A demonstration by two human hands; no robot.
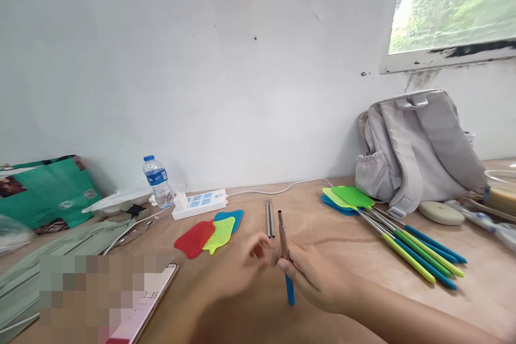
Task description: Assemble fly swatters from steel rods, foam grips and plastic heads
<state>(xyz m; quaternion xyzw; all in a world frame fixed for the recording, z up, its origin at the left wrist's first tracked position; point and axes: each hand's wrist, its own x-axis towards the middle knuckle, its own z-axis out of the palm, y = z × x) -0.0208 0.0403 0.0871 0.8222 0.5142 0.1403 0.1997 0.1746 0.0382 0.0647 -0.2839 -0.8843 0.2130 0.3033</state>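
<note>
In the middle of the head view, my right hand (316,274) is closed round a fly swatter handle (290,290), a metal tube with a blue grip, held nearly upright. Its open tube end points up and carries no swatter head. My left hand (256,250) is close beside it on the left, smeared by motion, so whether it touches the tube is unclear. Just beyond my hands lie two thin metal tubes (270,219). To the left are loose swatter heads: a red one (195,239), a yellow-green one (220,234) and a blue one (234,219).
Several whole fly swatters (411,247) lie at the right, near a grey backpack (419,145) and a beige rounded case (441,213). A white power strip (201,204), a water bottle (158,183), a phone (149,301) and a green bag (44,193) are on the left.
</note>
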